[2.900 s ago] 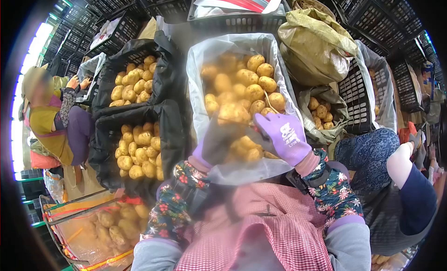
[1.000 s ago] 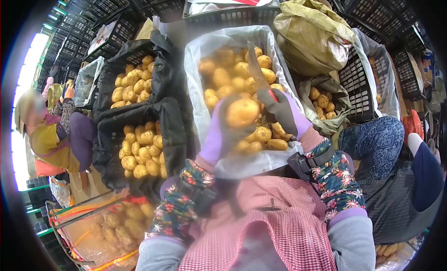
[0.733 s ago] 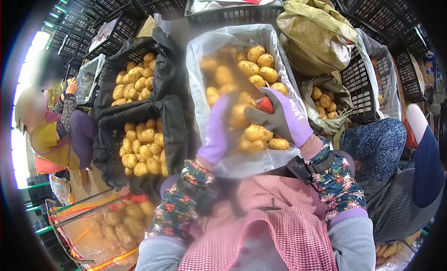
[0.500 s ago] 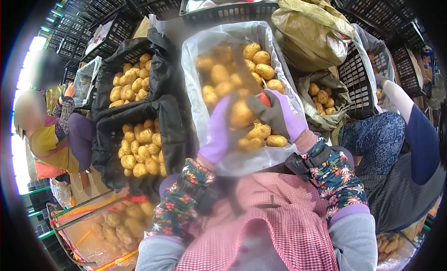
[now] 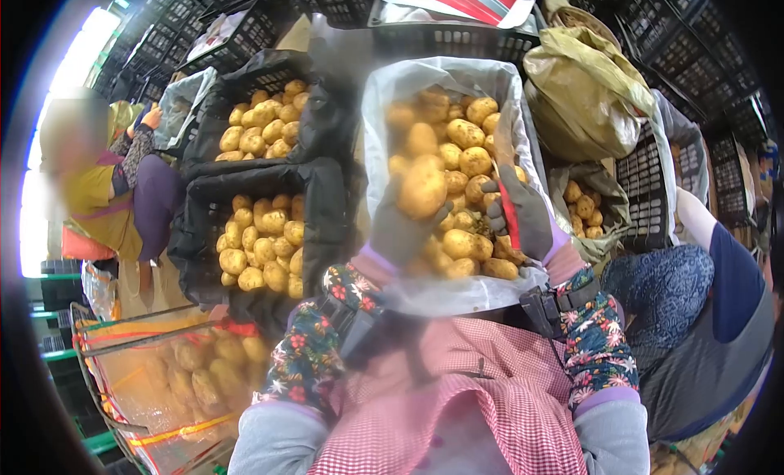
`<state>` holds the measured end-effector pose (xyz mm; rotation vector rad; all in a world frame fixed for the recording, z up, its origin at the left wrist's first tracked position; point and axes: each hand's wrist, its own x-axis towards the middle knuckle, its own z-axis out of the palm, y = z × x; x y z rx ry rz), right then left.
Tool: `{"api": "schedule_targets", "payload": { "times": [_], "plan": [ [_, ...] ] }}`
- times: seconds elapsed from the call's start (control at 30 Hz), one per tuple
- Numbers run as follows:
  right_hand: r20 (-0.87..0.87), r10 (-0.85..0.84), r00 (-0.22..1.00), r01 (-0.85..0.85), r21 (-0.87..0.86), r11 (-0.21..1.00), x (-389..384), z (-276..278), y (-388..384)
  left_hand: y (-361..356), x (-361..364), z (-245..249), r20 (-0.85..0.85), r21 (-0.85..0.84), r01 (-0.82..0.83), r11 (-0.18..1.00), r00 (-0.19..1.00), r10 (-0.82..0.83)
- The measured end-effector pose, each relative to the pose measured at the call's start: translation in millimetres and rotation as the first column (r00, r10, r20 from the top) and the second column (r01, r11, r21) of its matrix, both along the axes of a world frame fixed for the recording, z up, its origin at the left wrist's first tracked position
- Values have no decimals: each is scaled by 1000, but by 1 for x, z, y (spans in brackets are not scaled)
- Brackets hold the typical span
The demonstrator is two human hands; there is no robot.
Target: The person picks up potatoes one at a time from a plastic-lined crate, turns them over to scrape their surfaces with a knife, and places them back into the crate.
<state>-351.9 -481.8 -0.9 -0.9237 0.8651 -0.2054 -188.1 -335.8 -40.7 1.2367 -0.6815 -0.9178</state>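
Head view, only cam. Potato (image 5: pixel 422 189), large and yellow, sits up in the left hand (image 5: pixel 402 234). The grey-palmed glove fingers are wrapped round its underside and clamped on it. It's held above the near-left part of the clear-lined crate (image 5: pixel 371 140), clear of the heap below.

Right hand (image 5: pixel 529 218), same glove type w/ purple cuff, is closed on a knife (image 5: pixel 506 206). The red handle shows across the palm and the blade points up and away, blurred. Blade tip is just right of the held potato, not touching it as far as can be seen. This hand hovers over the crate's right side, close above the loose potatoes.

Crate sits ctr frame, against the person's lap, well filled w/ potatoes. Checked apron (image 5: pixel 457 410) and floral sleeves fill the btm of frame.

Left of it are two black-lined crates, near one (image 5: pixel 204 222) and far one (image 5: pixel 204 132), both holding potatoes. Btm left, a mesh bag (image 5: pixel 122 369) on a metal frame, part full.

Upper right is an olive sack (image 5: pixel 584 91), w/ a small bag (image 5: pixel 563 181) of potatoes under it. A person in yellow (image 5: pixel 98 197) sits far left. Another person in blue patterned trousers (image 5: pixel 670 287) sits right.
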Motion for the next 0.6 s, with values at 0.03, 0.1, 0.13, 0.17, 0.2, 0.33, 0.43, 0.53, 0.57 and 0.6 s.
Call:
{"api": "schedule_targets", "payload": {
  "times": [0.03, 0.1, 0.13, 0.17, 0.2, 0.33, 0.43, 0.53, 0.57, 0.6],
  "plan": [
    [-13, 4, 1000, -4, 5, 1000, 1, 0, 0, 2, 8, -6, -68, -25, -1, 1000, 998, 0],
    [6, 14, 1000, -14, -2, 1000, 1, -1, 0, 3, 24, -11, 246, 23, -65, 998, 967, 58],
    [-12, 5, 1000, -5, -17, 1000, 1, 3, 0, -1, 34, -9, 594, 67, -150, 986, 800, 82],
    [-30, -4, 1000, 3, -32, 999, 1, 9, 1, -4, 53, -3, 399, 35, -163, 986, 907, 136],
    [-46, -16, 999, 13, -44, 999, 0, 13, 1, -7, 73, 4, 182, -5, -198, 980, 964, 196],
    [10, -50, 999, 51, -95, 994, -5, 22, -4, 4, 209, -19, -711, -343, -345, 874, 704, -2],
    [36, -101, 994, 105, -137, 985, -12, 18, -11, 35, 294, -46, 453, -36, -393, 919, 813, 366],
    [59, -159, 986, 167, -172, 971, -19, 26, -25, 51, 320, -61, 144, 64, -430, 901, 897, 418],
    [50, -153, 987, 160, -221, 962, -20, 27, -33, 51, 305, -55, -152, 59, -436, 898, 885, 440],
    [43, -139, 989, 145, -269, 952, -18, 28, -44, 41, 258, -34, -43, 92, -442, 892, 893, 447]
  ]
}}
